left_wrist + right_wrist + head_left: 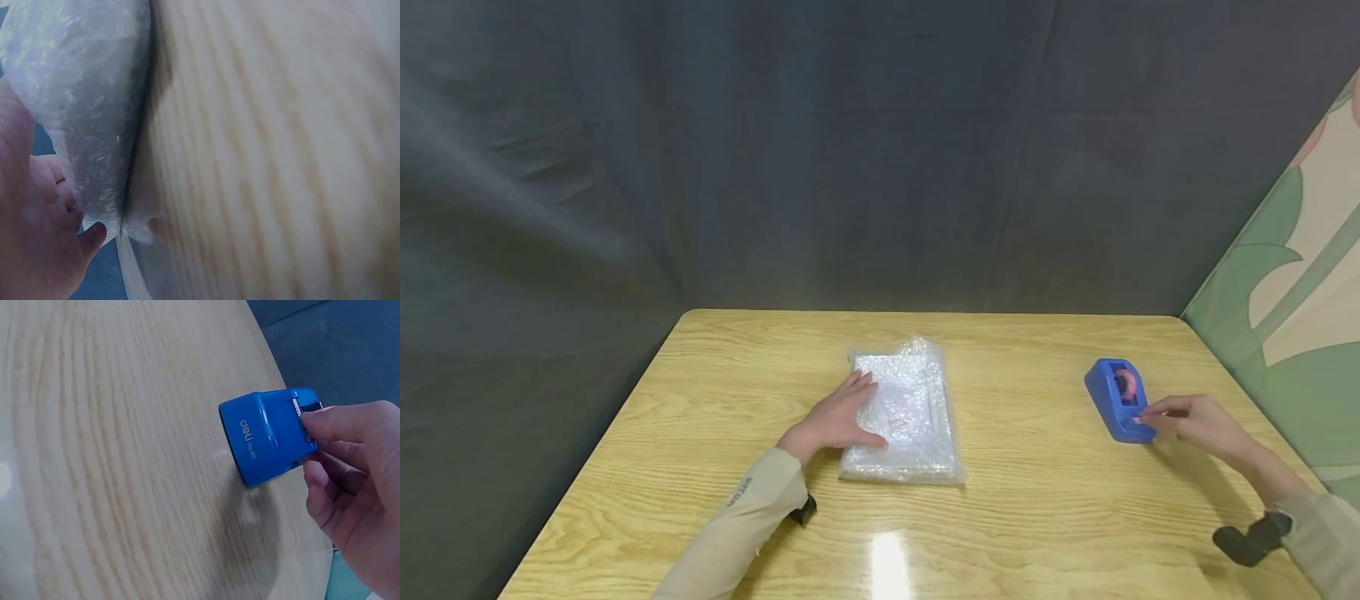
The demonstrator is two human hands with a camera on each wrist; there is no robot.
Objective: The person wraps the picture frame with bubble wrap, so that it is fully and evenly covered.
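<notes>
A flat rectangular item wrapped in bubble wrap [917, 417] lies on the wooden table; what is inside looks pale and framed but is blurred by the wrap. My left hand [838, 421] rests on its left side with fingers spread; the left wrist view shows the hand [47, 231] along the wrap's edge. To the right stands a blue tape dispenser [1108, 396] with a pink-cored roll. At its cutter, my right hand [1198, 425] pinches the tape end between thumb and finger. The right wrist view shows these fingertips [319, 425] against the dispenser's toothed edge.
The wood-grain table [737, 375] reaches back to a dark curtain [865, 167]. A patterned green and beige cloth [1300, 333] hangs along the right side. Each wrist carries a black camera mount.
</notes>
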